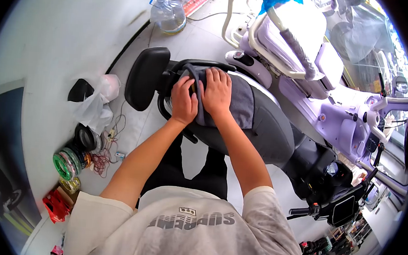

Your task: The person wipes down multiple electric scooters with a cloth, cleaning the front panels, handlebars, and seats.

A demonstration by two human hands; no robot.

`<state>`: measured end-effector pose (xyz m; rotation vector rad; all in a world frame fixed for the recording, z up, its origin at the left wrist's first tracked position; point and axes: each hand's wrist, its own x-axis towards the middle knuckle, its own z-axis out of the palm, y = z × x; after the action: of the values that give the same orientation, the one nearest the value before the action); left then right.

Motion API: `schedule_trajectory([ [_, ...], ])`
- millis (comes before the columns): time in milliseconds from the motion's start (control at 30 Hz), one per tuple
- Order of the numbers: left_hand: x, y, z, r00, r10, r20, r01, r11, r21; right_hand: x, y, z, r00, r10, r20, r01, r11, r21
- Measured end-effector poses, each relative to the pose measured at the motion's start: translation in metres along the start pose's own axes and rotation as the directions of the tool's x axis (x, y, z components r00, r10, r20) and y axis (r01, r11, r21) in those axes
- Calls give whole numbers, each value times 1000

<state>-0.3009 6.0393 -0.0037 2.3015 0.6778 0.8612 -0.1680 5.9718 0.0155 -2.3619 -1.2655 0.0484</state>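
Note:
A dark scooter seat (271, 127) lies below me, with a grey cloth (242, 104) spread over its rear part. My left hand (184, 100) is at the cloth's left edge, fingers bent round a raised fold beside the black grab rail. Against the same fold rests my right hand (216, 92), its fingers lying flat on the cloth and slightly apart. Both hands are close together, thumbs near each other. A black padded backrest (147, 78) stands just left of them.
A lilac scooter (333, 116) stands at the upper right. The black scooter's handlebar (318, 210) is at the lower right. At the left are a plastic bag (92, 116), coiled cables (64, 163) and a red bag (56, 206). A large bottle (169, 15) stands behind the backrest.

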Motion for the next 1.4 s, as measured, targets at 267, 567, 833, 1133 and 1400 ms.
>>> schedule_trajectory([
  [267,-71,10,-69,986,-81,142,76,996,44,1,-32,1,921,-315,228,308,949,67],
  [567,58,199,-132,852,228,472,187,710,-679,-54,-34,1,688,-638,345,632,761,147],
  [833,115,356,-178,710,698,98,63,75,-995,-48,-31,-14,561,-734,382,725,658,201],
  [1133,105,364,-190,461,844,275,57,282,-958,-48,-30,-14,567,-735,371,712,664,228],
  [1400,106,300,-182,648,695,313,-27,432,-902,-39,-33,-13,526,-761,379,731,632,256],
])
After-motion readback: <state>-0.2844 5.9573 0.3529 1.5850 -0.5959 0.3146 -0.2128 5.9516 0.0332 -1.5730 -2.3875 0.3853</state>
